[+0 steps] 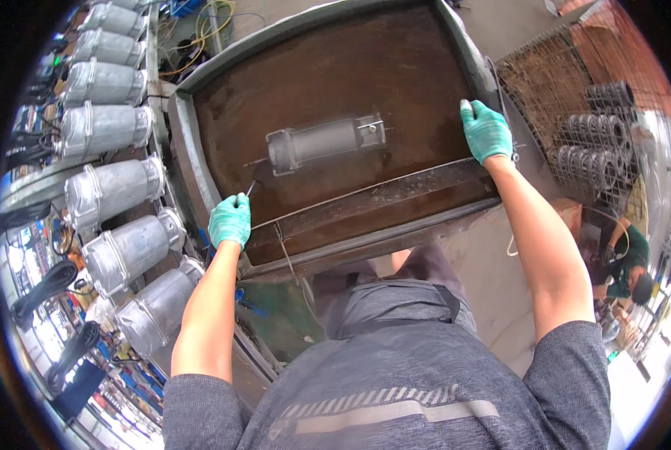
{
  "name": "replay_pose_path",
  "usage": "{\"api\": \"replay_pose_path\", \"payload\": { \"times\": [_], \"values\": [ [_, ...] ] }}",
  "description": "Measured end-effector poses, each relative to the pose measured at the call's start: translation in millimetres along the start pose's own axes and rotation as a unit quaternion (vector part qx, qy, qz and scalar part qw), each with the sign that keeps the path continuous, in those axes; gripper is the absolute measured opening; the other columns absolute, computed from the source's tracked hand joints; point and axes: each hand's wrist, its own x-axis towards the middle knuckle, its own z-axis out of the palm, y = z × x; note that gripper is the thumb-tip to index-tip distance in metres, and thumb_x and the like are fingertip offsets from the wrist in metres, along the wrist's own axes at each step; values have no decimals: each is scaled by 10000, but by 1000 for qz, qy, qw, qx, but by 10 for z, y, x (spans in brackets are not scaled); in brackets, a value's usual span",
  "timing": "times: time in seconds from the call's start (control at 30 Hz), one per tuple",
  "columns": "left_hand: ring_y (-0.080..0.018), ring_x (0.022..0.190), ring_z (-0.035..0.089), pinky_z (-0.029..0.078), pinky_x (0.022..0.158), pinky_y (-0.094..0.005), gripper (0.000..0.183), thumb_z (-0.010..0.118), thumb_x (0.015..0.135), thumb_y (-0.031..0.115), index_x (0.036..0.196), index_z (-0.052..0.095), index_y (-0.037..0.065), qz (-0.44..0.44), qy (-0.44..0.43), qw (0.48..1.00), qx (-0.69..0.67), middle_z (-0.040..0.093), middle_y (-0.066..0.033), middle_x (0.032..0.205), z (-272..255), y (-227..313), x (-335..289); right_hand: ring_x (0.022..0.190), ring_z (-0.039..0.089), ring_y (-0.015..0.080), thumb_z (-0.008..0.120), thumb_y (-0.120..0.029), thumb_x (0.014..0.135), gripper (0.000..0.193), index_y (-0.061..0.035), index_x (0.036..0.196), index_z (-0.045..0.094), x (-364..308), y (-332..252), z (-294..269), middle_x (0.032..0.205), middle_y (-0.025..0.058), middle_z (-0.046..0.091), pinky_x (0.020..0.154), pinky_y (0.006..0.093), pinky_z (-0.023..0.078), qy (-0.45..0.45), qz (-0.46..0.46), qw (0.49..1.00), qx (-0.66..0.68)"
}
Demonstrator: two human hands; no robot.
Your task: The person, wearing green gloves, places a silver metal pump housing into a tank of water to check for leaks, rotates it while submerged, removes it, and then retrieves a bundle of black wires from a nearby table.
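Along the left side of the frame stands a slanting row of grey cylindrical motor housings (114, 191), with black coiled cables (43, 291) hanging near the lower left edge. Left of centre, the left hand (230, 220), in a green glove, is closed around a thin dark rod (253, 186) that slants up toward the middle. In the upper centre, a metal tank (188, 135) holds brownish liquid; a single cylindrical metal housing (322, 141) lies sideways in it, slightly blurred. Right of centre, the green-gloved right hand (488, 131) has its fingers curled by the tank's right wall; I cannot tell what it grips. Farther right are a wire mesh cage (545, 90), dark ribbed castings (594, 131) and another person (628, 255) near the right edge.
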Motion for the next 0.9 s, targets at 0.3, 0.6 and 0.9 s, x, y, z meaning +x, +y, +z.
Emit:
{"api": "replay_pose_path", "payload": {
  "times": [0.3,0.6,0.9],
  "values": [
    [-467,928,658,509,781,-539,437,548,1004,462,940,730,71,13,14,1000,-4,696,-242,992,25,0,7,934,699,440,461,-481,1064,440,-112,1014,696,-13,-27,-67,975,226,731,847,531,559,-7,10,1000,11],
    [-472,858,640,490,755,-527,430,553,1008,424,903,708,37,39,27,999,-23,684,-255,925,102,-51,31,912,713,405,449,-455,1071,435,-109,1019,708,-33,-2,-131,972,190,744,845,508,567,-11,0,1000,24],
    [-461,870,658,504,767,-518,435,548,1014,429,939,727,39,28,12,999,-16,696,-251,939,74,-12,26,908,714,401,440,-454,1074,445,-101,1012,703,-20,23,-86,967,190,746,835,504,568,-4,-6,1000,17]
  ]
}}
